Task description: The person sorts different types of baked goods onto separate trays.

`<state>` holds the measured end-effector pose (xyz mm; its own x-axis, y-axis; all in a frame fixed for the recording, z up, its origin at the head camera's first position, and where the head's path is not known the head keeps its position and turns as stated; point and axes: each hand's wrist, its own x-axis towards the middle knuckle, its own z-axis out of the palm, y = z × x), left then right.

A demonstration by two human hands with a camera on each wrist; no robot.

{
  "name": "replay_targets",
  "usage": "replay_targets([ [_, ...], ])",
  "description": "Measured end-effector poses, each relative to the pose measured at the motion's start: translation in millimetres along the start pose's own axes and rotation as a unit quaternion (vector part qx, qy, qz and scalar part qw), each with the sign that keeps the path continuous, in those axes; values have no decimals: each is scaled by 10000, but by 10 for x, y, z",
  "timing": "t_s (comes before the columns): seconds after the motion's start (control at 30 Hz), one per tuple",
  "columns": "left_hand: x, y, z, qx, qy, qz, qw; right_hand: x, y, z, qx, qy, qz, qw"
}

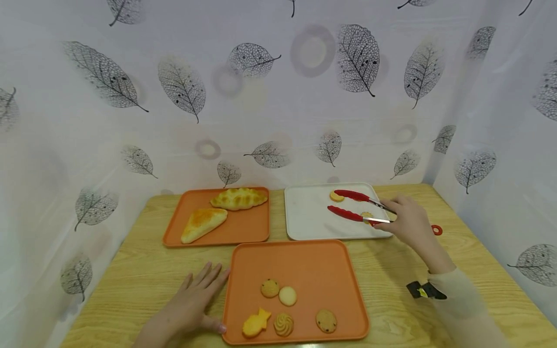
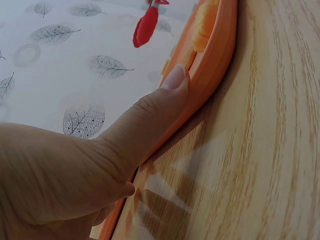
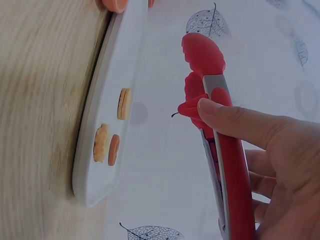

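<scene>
My right hand (image 1: 404, 217) grips red-tipped tongs (image 1: 348, 214) over the white tray (image 1: 304, 212). The tongs' tips are spread apart with nothing between them. Under them on the tray lie three cookies, among them a sandwich cookie (image 3: 124, 104) and a scalloped cookie (image 3: 101, 143). My left hand (image 1: 189, 299) is spread flat at the left side of the front orange tray (image 1: 300, 261), its thumb on the rim. That tray bears a fish-shaped cookie (image 1: 256, 323), a swirled cookie (image 1: 284, 324), a pale round cookie (image 1: 287, 296) and two speckled cookies (image 1: 326, 321).
At the back left, another orange tray (image 1: 248, 232) holds a triangular bread (image 1: 203, 224) and a long braided bread (image 1: 238, 198). All three trays sit close together on the wooden table (image 1: 130, 270). A leaf-patterned curtain (image 1: 278, 121) encloses the back and sides.
</scene>
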<state>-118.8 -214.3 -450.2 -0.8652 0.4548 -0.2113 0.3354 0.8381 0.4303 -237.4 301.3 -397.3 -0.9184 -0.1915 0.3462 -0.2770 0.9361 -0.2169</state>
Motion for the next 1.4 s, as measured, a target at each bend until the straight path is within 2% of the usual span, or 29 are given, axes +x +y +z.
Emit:
replay_targets([
  [0.27, 11, 2, -3, -6, -13, 14, 10000, -291, -30, -97, 174, 460, -749, 9960],
  [0.4, 14, -2, -2, -39, -43, -2, 10000, -444, -31, -101, 243, 545, -1107, 9921],
  [0.6, 9, 1, -2, -6, -22, -2, 10000, -611, -8, -59, 343, 787, -2024, 9755],
  [0.7, 7, 7, -8, 6, -4, 9, 10000, -685, -15, -70, 377, 604, -2288, 9709],
  [0.9, 6, 6, -17, -10, 24, 2, 10000, -811, -62, -121, 358, 121, -2501, 9675],
  [1.1, -2, 2, -17, -66, -7, -26, 10000, -884, -86, -142, 368, -212, -2796, 9592],
  [1.4, -16, 7, -13, -93, -10, -35, 10000, -999, -185, -125, 299, -452, -2950, 9540],
])
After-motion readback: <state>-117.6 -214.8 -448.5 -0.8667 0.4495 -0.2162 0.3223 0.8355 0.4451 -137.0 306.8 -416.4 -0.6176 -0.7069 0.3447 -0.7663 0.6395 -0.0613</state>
